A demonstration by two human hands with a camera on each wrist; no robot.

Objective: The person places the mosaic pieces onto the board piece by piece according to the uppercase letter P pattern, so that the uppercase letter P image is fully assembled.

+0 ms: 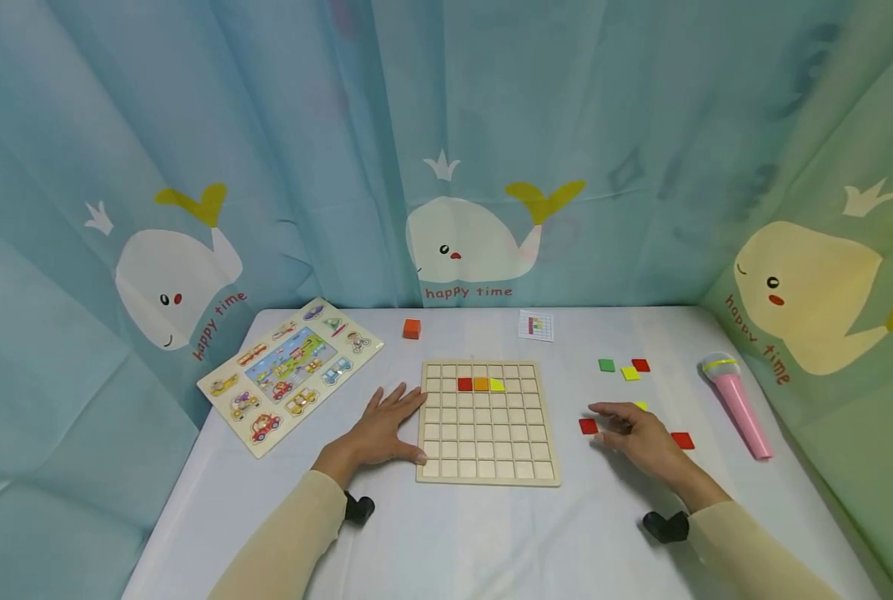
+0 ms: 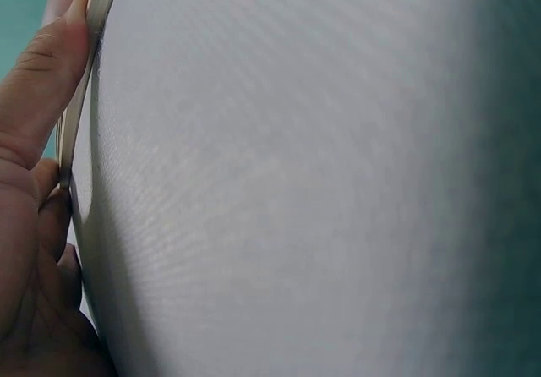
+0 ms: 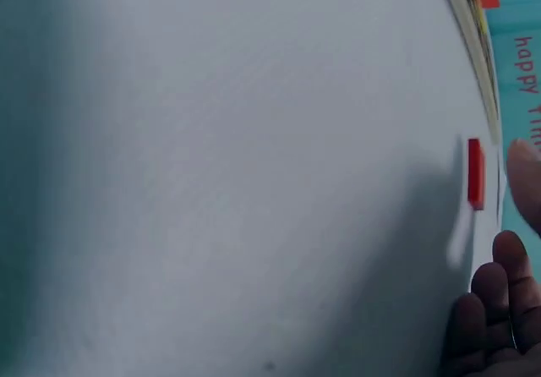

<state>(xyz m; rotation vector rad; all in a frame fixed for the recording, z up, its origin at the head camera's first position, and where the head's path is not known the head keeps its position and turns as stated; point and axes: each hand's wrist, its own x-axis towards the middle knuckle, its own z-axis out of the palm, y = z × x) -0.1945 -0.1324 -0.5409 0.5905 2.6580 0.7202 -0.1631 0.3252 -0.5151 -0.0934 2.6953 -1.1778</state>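
A wooden grid board (image 1: 489, 481) lies on the white table. In one of its upper rows sit a red tile (image 1: 464, 384), an orange tile (image 1: 481, 384) and a yellow tile (image 1: 497, 385), side by side. My left hand (image 1: 377, 433), fingers spread, rests at the board's left edge; its thumb touches the edge in the left wrist view. Right of the board, my right hand (image 1: 639, 435) is held over the table, thumb apart from the fingers, nothing between them. Just beyond its fingertips lies a loose red tile (image 1: 588, 426), also seen in the right wrist view.
Near the right hand lie another red tile (image 1: 682, 440) and a partly hidden yellow one (image 1: 641, 406). Farther back are green (image 1: 607, 365), yellow (image 1: 630, 373) and red (image 1: 640, 365) tiles. A pink toy microphone (image 1: 742, 412), pattern card (image 1: 536, 326), orange block (image 1: 412, 328) and vehicle puzzle (image 1: 263, 454) surround them.
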